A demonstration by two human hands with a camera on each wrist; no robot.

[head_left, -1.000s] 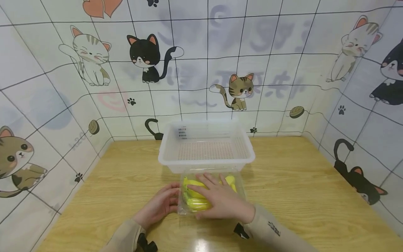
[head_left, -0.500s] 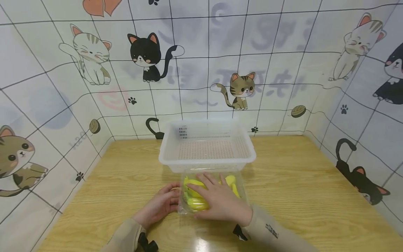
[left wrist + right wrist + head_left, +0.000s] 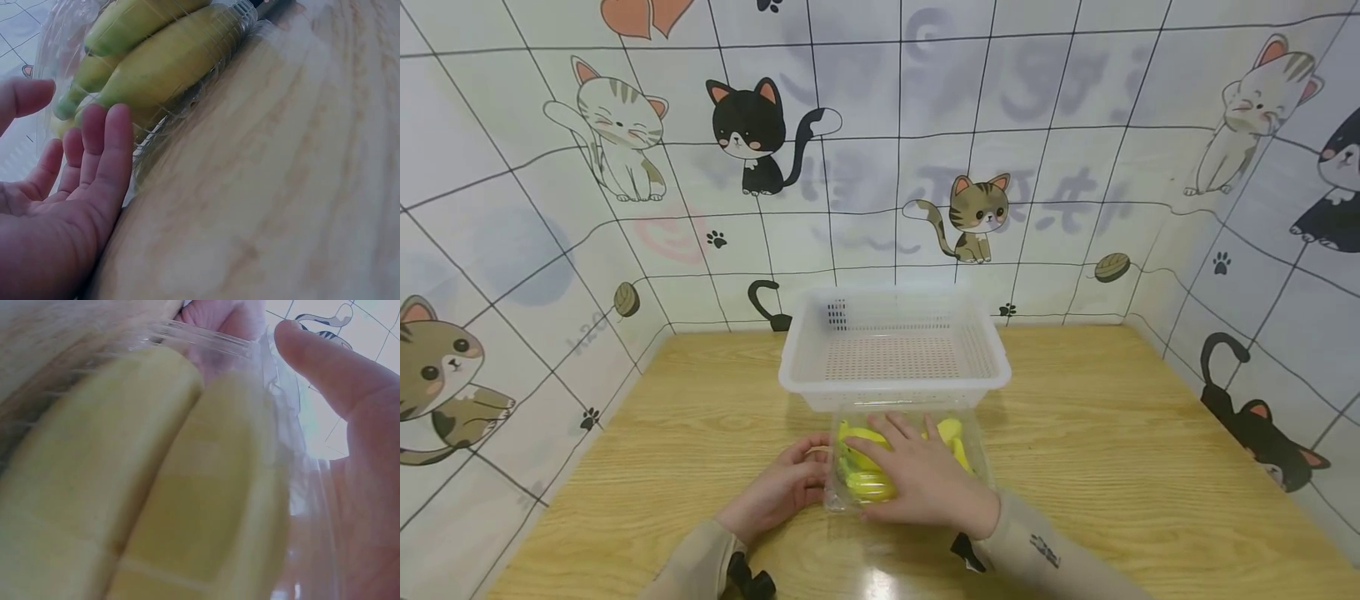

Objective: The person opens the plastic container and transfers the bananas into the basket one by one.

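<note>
Beige cloth covers the left forearm, and beyond it the left hand holds its loosely bent fingers up to the near end of the clear plastic box, grasping nothing; whether the tips touch it I cannot tell. Yellow bananas fill much of the box, which sits on the desk just in front of the white perforated basket. Farther right, the right hand rests across the box's top, fingers spread nearly straight and gripping nothing. Steadying it well likely calls for light, even pressure from that palm, sparing the thin plastic, with the left fingers as a gentle stop.
</note>
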